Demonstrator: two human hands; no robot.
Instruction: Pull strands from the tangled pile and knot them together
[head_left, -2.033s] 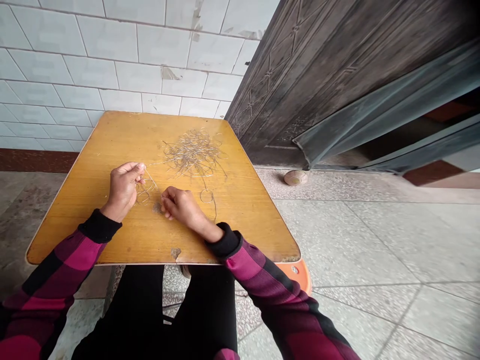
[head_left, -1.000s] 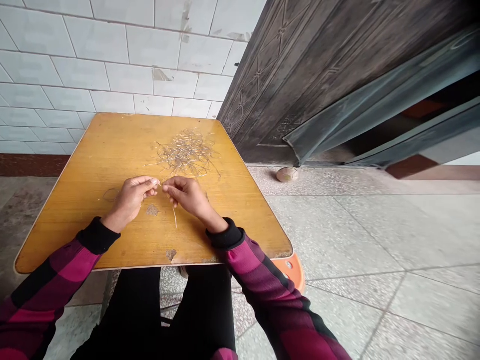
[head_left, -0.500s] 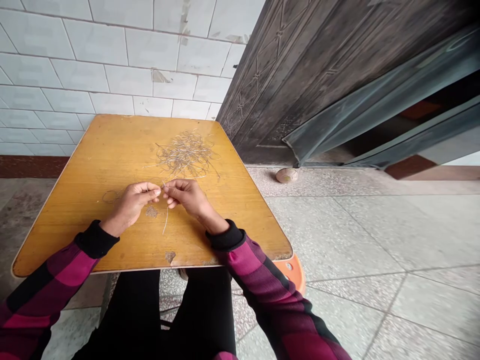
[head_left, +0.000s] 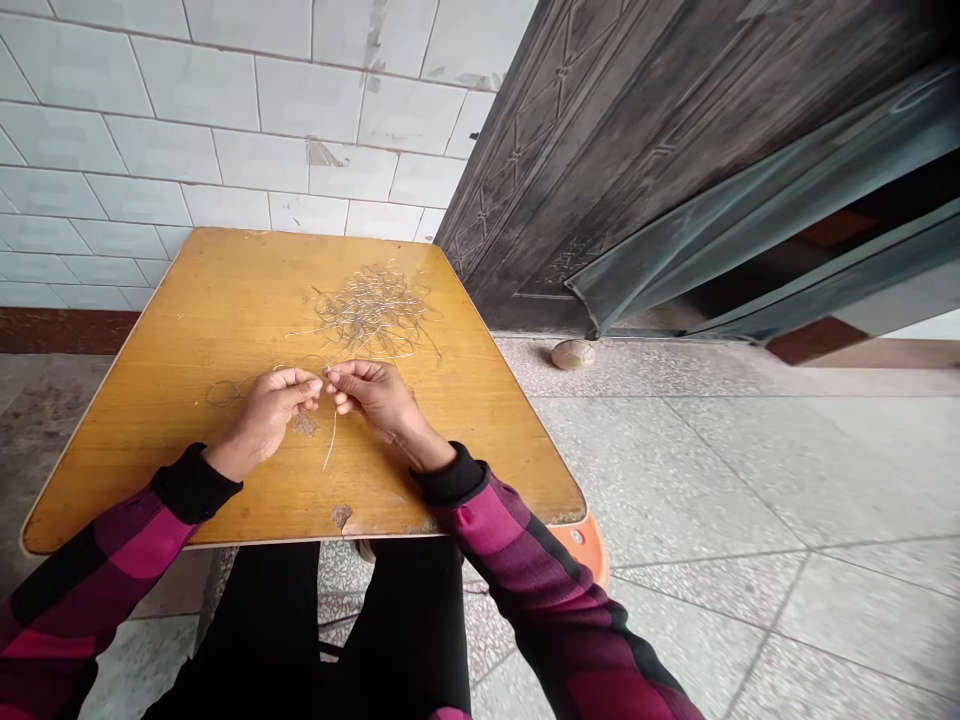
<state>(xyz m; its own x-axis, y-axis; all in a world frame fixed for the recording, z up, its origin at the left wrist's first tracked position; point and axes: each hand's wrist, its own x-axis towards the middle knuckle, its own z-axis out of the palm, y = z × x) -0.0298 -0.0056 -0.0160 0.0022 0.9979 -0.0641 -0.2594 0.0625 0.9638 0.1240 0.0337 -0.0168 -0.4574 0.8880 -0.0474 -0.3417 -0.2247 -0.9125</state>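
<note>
My left hand (head_left: 268,415) and my right hand (head_left: 373,394) meet fingertip to fingertip over the middle of a yellow wooden table (head_left: 187,300). Both pinch a thin silvery wire (head_left: 330,445) whose loose end hangs down toward me between the hands. Just beyond the hands lies a tangled pile of thin wires (head_left: 373,310). A small finished wire ring (head_left: 220,392) rests flat on the table to the left of my left hand.
A white tiled wall (head_left: 225,120) stands behind the table. A dark carved door (head_left: 637,150) leans open on the right, with a small round stone (head_left: 572,354) at its foot. An orange stool (head_left: 585,545) shows under the table's near right corner. Speckled floor tiles lie to the right.
My hands came together from apart and pinched one wire between them. A wire ring now lies left of my left hand. Over the last half second the hands barely moved.
</note>
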